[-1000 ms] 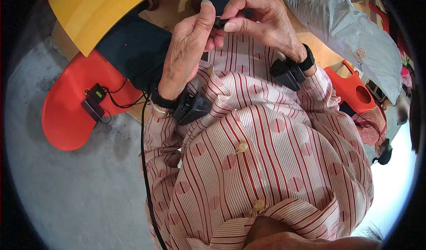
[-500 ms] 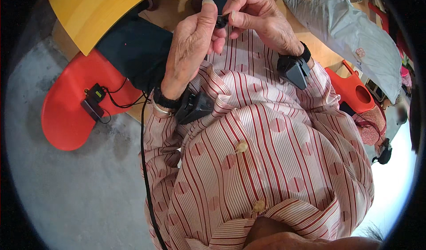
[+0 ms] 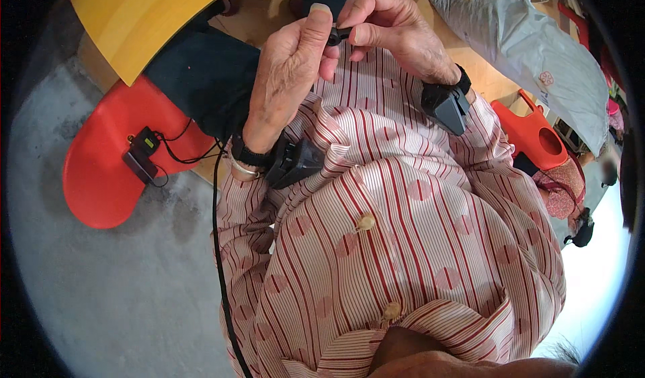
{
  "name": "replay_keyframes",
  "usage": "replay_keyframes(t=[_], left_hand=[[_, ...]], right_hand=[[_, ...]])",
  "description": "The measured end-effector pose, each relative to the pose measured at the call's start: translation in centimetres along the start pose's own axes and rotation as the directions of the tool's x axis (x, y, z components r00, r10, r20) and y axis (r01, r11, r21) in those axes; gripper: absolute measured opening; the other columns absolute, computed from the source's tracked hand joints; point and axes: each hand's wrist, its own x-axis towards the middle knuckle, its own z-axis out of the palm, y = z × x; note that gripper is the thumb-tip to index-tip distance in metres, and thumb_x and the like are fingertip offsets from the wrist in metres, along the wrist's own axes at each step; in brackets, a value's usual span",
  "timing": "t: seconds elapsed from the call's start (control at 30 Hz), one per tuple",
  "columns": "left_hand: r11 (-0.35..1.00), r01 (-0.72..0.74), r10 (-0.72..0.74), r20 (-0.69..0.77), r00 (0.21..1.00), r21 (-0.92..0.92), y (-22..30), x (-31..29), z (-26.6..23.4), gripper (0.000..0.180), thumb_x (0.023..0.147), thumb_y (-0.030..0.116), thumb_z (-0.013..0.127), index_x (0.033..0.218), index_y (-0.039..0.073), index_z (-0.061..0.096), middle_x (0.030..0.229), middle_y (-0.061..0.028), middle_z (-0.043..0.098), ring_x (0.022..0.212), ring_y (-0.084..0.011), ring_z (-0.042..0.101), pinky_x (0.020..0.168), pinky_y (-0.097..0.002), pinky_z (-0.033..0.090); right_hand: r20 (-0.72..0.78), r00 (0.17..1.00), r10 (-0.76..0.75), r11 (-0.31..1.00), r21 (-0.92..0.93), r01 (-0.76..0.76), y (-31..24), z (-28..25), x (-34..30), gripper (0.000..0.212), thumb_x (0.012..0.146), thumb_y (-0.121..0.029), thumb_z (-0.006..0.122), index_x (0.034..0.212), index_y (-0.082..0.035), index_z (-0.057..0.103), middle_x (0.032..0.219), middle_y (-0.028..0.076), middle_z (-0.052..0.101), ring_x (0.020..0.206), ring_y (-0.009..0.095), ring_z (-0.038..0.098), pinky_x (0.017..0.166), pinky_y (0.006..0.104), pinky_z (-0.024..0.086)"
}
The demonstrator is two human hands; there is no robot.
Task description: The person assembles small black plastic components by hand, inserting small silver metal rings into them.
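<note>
Up near the top of the view, in front of my striped shirt, both hands meet over a small black piece (image 3: pixel 335 37) with a rounded, ring-like end. Its exact kind is too small to make out. My left hand (image 3: pixel 287 66) is closed on the rounded end, thumb up and fingertips curled behind. My right hand (image 3: pixel 398 34) pinches the thin other end between thumb and forefinger. Each wrist wears a black strap with a dark box: the left box (image 3: pixel 295 163) lies against the shirt, the right box (image 3: pixel 445 107) faces outward.
A yellow tabletop (image 3: pixel 144 19) juts in at upper left, above a red stool seat (image 3: pixel 101 156) bearing a small black cabled device (image 3: pixel 142 153). On the right lie a large grey-white bag (image 3: pixel 531 62) and a red-orange chair (image 3: pixel 537 133). A black cable (image 3: pixel 220 257) hangs along my left side.
The black piece has turned a little, so its rounded end and thin end show more plainly. My right hand has shifted slightly down; both hands still hold the piece.
</note>
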Motion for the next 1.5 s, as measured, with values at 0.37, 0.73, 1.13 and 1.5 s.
replay_keyframes(t=[0.37, 0.73, 1.13, 1.5], left_hand=[[0.992, -0.126, 0.120, 0.179, 0.976, 0.025, -1.1, 0.5, -1.8, 0.045, 0.090, 0.048, 0.051, 0.084, 0.004, 0.055, 0.065, 0.0012, 0.049, 0.063, -0.0053, 0.047, 0.057, -0.0199, 0.037], [0.983, -0.179, 0.169, 0.199, 0.965, 0.036, -0.3, 0.2, -1.6, 0.042, 0.092, 0.046, 0.048, 0.080, 0.006, 0.050, 0.068, 0.0022, 0.045, 0.064, -0.0056, 0.046, 0.057, -0.0203, 0.037], [0.968, -0.239, 0.218, 0.213, 0.952, 0.078, -0.9, 0.5, -1.7, 0.042, 0.093, 0.046, 0.047, 0.081, 0.006, 0.050, 0.068, 0.0008, 0.048, 0.064, -0.0067, 0.048, 0.057, -0.0217, 0.039], [0.969, -0.233, 0.211, 0.223, 0.952, 0.078, -0.9, 0.5, -1.6, 0.046, 0.091, 0.047, 0.048, 0.090, 0.001, 0.055, 0.072, -0.0005, 0.052, 0.066, -0.0072, 0.052, 0.061, -0.0220, 0.043]], right_hand=[[0.195, 0.868, -0.456, 0.610, -0.642, 0.465, -1.4, 0.9, 0.1, 0.011, 0.071, 0.001, 0.069, 0.078, -0.003, 0.063, 0.075, 0.003, 0.059, 0.072, 0.015, 0.058, 0.063, 0.0267, 0.046], [0.120, 0.886, -0.448, 0.630, -0.660, 0.409, -1.4, 1.8, -0.1, 0.014, 0.066, -0.003, 0.073, 0.075, -0.005, 0.062, 0.070, 0.002, 0.057, 0.070, 0.018, 0.057, 0.061, 0.0287, 0.045], [0.021, 0.946, -0.323, 0.688, -0.681, 0.250, -1.1, 1.6, -0.6, 0.016, 0.066, -0.007, 0.075, 0.074, -0.004, 0.061, 0.067, 0.003, 0.057, 0.064, 0.015, 0.057, 0.057, 0.0261, 0.045], [0.017, 0.970, -0.241, 0.738, -0.646, 0.195, -1.8, 2.1, -0.4, 0.029, 0.068, -0.017, 0.077, 0.088, -0.005, 0.061, 0.074, 0.003, 0.058, 0.065, 0.014, 0.056, 0.058, 0.0261, 0.046]])
